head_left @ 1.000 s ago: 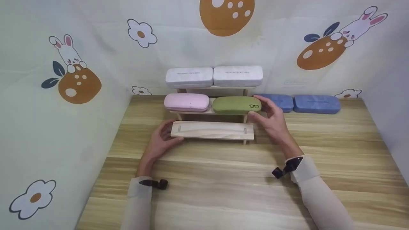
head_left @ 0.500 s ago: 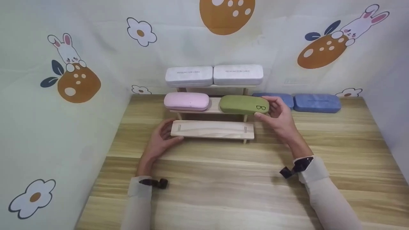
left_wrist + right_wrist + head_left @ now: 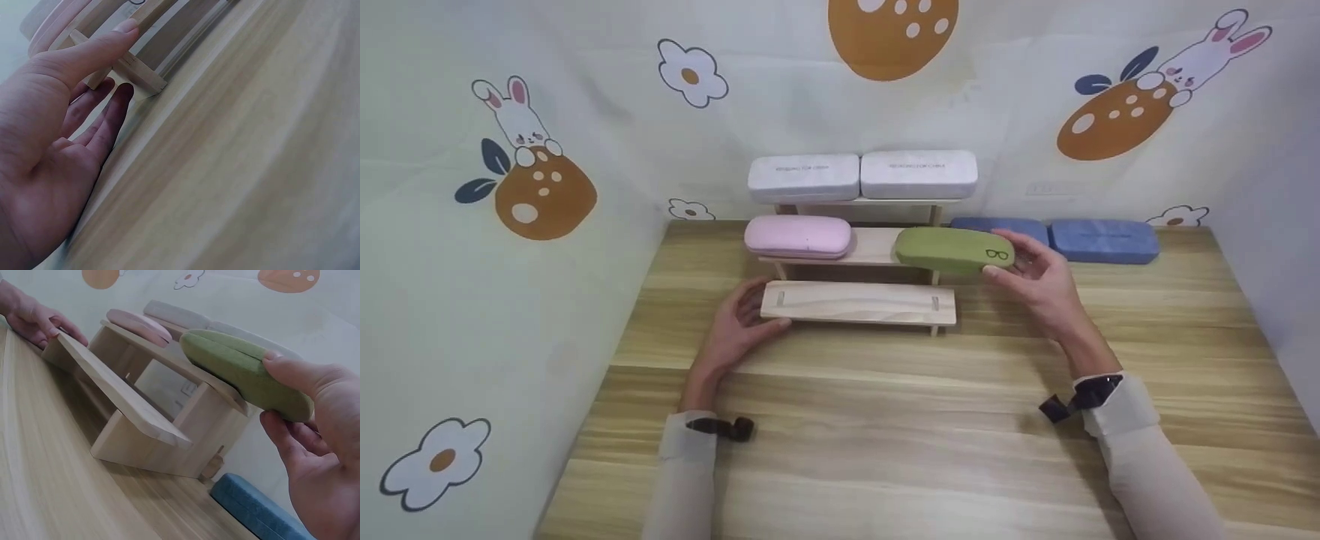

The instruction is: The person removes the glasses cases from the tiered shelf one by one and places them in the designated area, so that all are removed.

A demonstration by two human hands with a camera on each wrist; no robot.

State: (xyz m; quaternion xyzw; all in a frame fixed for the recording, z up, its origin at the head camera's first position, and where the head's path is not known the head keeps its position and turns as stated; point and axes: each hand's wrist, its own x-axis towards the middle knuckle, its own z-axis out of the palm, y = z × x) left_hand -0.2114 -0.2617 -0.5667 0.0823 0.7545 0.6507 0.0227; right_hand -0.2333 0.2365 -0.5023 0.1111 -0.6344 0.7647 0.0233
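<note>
My right hand (image 3: 1039,289) grips the right end of a green glasses case (image 3: 949,250), which bears a small glasses drawing. In the right wrist view the green glasses case (image 3: 236,368) sits at the right end of the middle shelf and overhangs it. With thumb and fingers, my left hand (image 3: 739,322) holds the left end of the bottom shelf of a three-step wooden rack (image 3: 859,302). The left wrist view shows the left thumb (image 3: 115,42) on the shelf edge and the fingers below. A pink glasses case (image 3: 798,236) lies on the middle shelf's left half.
Two white glasses cases (image 3: 919,175) sit side by side on the top shelf. On the table (image 3: 870,427), right of the rack, lie two blue glasses cases (image 3: 1104,241), the nearer one partly hidden. A patterned cloth wall (image 3: 780,97) stands behind.
My right hand has moved right with the green glasses case, widening the gap to the pink one. The left hand stays on the bottom shelf.
</note>
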